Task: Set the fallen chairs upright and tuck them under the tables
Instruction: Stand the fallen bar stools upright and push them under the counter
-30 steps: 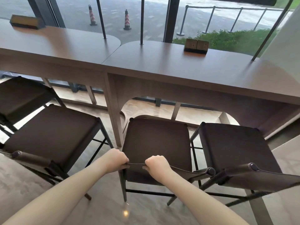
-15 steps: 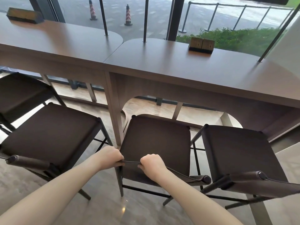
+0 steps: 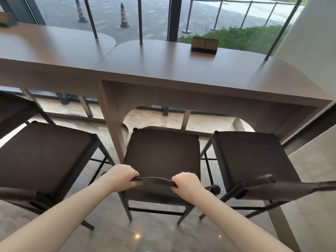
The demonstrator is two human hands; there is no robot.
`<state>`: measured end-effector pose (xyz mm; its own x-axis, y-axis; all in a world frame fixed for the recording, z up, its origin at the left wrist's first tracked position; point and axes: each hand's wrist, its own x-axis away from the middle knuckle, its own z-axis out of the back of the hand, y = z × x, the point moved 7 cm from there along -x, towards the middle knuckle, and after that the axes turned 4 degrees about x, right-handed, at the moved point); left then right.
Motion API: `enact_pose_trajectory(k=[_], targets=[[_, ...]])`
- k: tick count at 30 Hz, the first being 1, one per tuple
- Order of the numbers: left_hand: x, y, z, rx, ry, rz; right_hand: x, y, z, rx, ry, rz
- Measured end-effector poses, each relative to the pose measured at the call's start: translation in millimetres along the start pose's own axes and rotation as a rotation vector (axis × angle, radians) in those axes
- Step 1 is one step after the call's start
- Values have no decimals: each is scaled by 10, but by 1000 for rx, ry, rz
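1. Both hands locked on: the left hand (image 3: 122,176) and the right hand (image 3: 187,184) each have a closed grip, fingers curled over the thin top edge of the middle chair's backrest (image 3: 154,179), one at each end.
2. That middle chair (image 3: 161,157) stands upright on its legs, its dark seat reaching just to the arched opening beneath the tabletop (image 3: 181,70), right beside the table's upright panel (image 3: 112,120).
3. To the right, another chair (image 3: 254,157) stands upright, just beside the middle one, its backrest running off toward the near right.
4. To the left, a third chair (image 3: 45,153) is upright too, its seat near the neighbouring tabletop (image 3: 54,46).
5. Far side of the tabletop: a small wooden block holder (image 3: 204,44) sits near the window.
6. Outside the glass, two striped traffic cones (image 3: 124,15) stand on the pavement, with greenery off to the right.
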<state>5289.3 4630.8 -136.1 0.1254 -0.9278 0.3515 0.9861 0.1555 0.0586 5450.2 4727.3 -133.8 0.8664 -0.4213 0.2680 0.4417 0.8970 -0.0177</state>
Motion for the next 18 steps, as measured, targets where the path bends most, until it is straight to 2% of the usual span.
enact_pose_trajectory(k=[4,8,16,18], targets=[[-126,163,-40,183,24,41,343,472,-162,134,-89,-89],[-153,149,-42,282,38,86,426,540,-210,231,-89,-39],[-127,175,-23,211,85,87,410,552,-187,343,-111,92],[-156,187,-41,188,92,81,388,580,-155,360,-75,106]])
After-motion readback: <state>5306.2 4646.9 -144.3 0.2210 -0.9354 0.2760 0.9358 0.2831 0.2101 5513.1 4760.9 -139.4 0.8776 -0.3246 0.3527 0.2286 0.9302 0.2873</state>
